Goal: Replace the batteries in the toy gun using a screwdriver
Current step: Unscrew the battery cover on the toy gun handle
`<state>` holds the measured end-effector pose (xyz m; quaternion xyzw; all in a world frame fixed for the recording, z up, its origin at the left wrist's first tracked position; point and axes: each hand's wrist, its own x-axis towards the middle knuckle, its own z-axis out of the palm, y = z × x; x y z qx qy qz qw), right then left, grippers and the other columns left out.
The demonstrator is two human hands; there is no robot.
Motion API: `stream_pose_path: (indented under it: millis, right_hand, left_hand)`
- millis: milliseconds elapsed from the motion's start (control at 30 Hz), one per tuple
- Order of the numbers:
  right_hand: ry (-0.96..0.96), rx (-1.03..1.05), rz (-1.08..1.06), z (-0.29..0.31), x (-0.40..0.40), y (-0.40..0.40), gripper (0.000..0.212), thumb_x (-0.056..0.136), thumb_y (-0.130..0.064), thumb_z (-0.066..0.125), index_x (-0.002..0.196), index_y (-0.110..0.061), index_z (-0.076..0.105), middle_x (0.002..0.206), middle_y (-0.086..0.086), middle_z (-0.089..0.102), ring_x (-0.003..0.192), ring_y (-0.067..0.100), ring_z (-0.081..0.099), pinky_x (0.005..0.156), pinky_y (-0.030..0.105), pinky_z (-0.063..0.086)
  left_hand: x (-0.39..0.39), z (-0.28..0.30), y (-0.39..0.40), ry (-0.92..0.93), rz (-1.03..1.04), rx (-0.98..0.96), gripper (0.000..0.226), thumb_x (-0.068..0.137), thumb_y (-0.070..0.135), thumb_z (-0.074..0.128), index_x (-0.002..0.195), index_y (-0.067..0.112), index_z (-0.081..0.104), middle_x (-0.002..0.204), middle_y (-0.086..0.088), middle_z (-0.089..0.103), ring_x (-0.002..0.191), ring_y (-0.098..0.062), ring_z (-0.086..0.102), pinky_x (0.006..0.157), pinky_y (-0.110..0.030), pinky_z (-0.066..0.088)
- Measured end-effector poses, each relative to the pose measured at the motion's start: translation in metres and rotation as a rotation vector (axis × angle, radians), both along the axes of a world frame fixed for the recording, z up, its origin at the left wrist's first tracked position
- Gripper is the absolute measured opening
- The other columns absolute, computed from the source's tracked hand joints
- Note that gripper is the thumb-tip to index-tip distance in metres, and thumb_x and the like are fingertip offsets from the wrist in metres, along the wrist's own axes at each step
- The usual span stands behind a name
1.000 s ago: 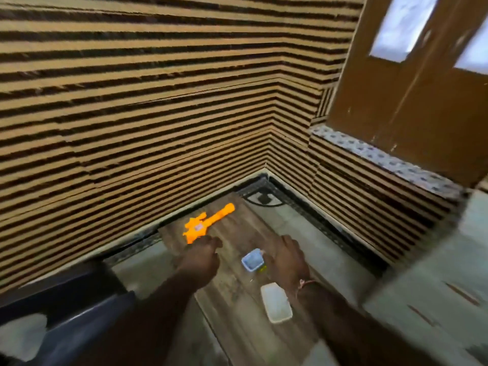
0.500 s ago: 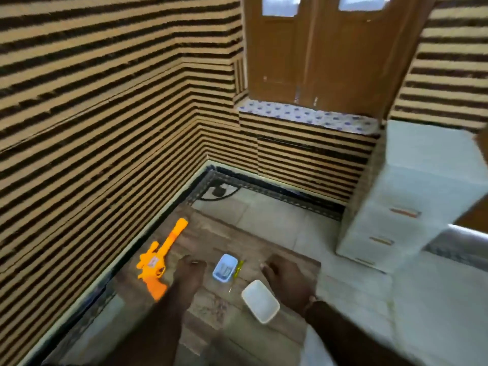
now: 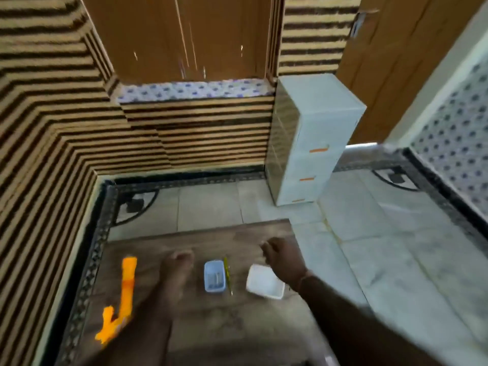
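Observation:
An orange toy gun (image 3: 124, 294) lies on a low brown wooden board (image 3: 216, 320), barrel pointing away from me. My left hand (image 3: 175, 270) hovers to its right with fingers curled and nothing in it. A small blue open box (image 3: 214, 276) sits in the middle of the board, with a thin yellow-green screwdriver (image 3: 227, 273) lying along its right side. A white rectangular lid or tray (image 3: 265, 282) lies further right. My right hand (image 3: 282, 258) hangs just above the tray's far edge, loosely curled, holding nothing. The frame is blurred.
The striped wall (image 3: 39, 167) runs close along the left of the board. A white drawer unit (image 3: 311, 143) stands on the tiled floor (image 3: 383, 247) at the back right. Brown wooden doors (image 3: 184, 35) rise behind a patterned ledge.
The view has swung right, so the gun, box and tray have shifted left and lower in the frame. Both hands stay over the board, empty.

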<state>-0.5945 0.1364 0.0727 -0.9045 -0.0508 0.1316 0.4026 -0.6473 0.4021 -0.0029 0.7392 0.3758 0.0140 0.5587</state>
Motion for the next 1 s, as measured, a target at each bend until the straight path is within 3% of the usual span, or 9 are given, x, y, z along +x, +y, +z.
stream_pose_path:
  millis: [100,233,300,400,533,600,733,867,1000]
  right_hand:
    - [0.036,0.0,-0.068,-0.008,-0.016,0.018,0.043,0.096,-0.036,0.055,0.068,-0.003,0.059,0.071,0.015,0.066,0.071,0.031,0.065,0.067,0.043,0.051]
    - [0.099,0.052,-0.175,-0.031,-0.032,0.04,0.046,0.087,-0.047,0.054,0.068,-0.005,0.058,0.069,0.015,0.067,0.069,0.033,0.066,0.064,0.048,0.052]
    - [0.131,0.068,-0.189,-0.051,-0.039,0.051,0.047,0.083,-0.052,0.053,0.068,-0.008,0.058,0.069,0.013,0.067,0.069,0.032,0.066,0.066,0.048,0.053]
    - [0.182,0.035,-0.168,-0.083,-0.046,0.069,0.04,0.092,-0.04,0.057,0.069,-0.007,0.059,0.069,0.011,0.066,0.07,0.029,0.066,0.068,0.043,0.052]
    - [0.173,-0.01,-0.107,-0.142,-0.05,0.092,0.021,0.093,-0.031,0.061,0.084,-0.012,0.064,0.08,0.005,0.07,0.075,0.021,0.063,0.067,0.027,0.039]
    - [0.125,-0.01,-0.105,-0.171,-0.05,0.103,0.016,0.091,-0.026,0.062,0.094,-0.01,0.065,0.09,0.009,0.071,0.084,0.026,0.066,0.07,0.029,0.041]
    - [0.016,-0.017,-0.106,-0.219,-0.048,0.115,0.024,0.09,-0.021,0.064,0.111,-0.009,0.063,0.101,0.014,0.07,0.092,0.029,0.066,0.078,0.029,0.045]
    - [-0.182,-0.008,-0.073,-0.255,-0.036,0.12,0.026,0.087,-0.019,0.061,0.11,-0.007,0.063,0.102,0.014,0.066,0.088,0.029,0.064,0.081,0.036,0.049]
    - [-0.342,0.011,-0.104,-0.274,-0.029,0.124,0.028,0.085,-0.024,0.059,0.108,-0.007,0.064,0.101,0.013,0.066,0.089,0.029,0.064,0.082,0.039,0.051]
  left_hand:
    - [0.002,0.023,0.004,-0.025,0.06,-0.106,0.02,0.086,0.009,0.062,0.067,0.013,0.065,0.046,0.004,0.062,0.062,-0.023,0.057,0.064,-0.03,0.045]
    - [0.002,-0.004,0.02,0.01,0.079,-0.15,0.021,0.088,0.001,0.056,0.073,0.011,0.067,0.04,0.007,0.058,0.059,-0.021,0.056,0.062,-0.029,0.046]
    - [-0.004,-0.013,0.018,0.01,0.078,-0.148,0.026,0.089,0.0,0.054,0.072,0.016,0.064,0.04,0.009,0.058,0.051,-0.012,0.056,0.054,-0.023,0.044]
    - [-0.013,-0.031,0.014,0.017,0.041,-0.102,0.029,0.089,-0.003,0.053,0.072,0.019,0.063,0.053,0.004,0.062,0.052,-0.009,0.056,0.051,-0.02,0.044]
    - [-0.021,-0.072,0.02,-0.009,-0.088,0.085,0.015,0.085,-0.002,0.061,0.089,0.01,0.071,0.081,-0.009,0.069,0.078,-0.022,0.063,0.07,-0.028,0.047]
    - [-0.026,-0.106,0.024,-0.009,-0.179,0.196,0.017,0.084,-0.002,0.062,0.096,0.006,0.071,0.09,-0.007,0.07,0.085,-0.021,0.063,0.075,-0.026,0.046]
    - [-0.021,-0.159,0.029,-0.06,-0.248,0.275,0.022,0.081,0.011,0.057,0.098,0.009,0.07,0.099,-0.011,0.072,0.093,-0.027,0.066,0.087,-0.037,0.052]
    - [-0.011,-0.187,0.031,-0.157,-0.209,0.313,0.027,0.079,0.018,0.054,0.1,0.012,0.07,0.101,-0.009,0.071,0.094,-0.021,0.066,0.086,-0.028,0.05]
    - [-0.018,-0.211,0.037,-0.274,-0.237,0.379,0.023,0.081,0.017,0.056,0.1,0.013,0.069,0.1,-0.008,0.07,0.093,-0.021,0.066,0.086,-0.032,0.053]
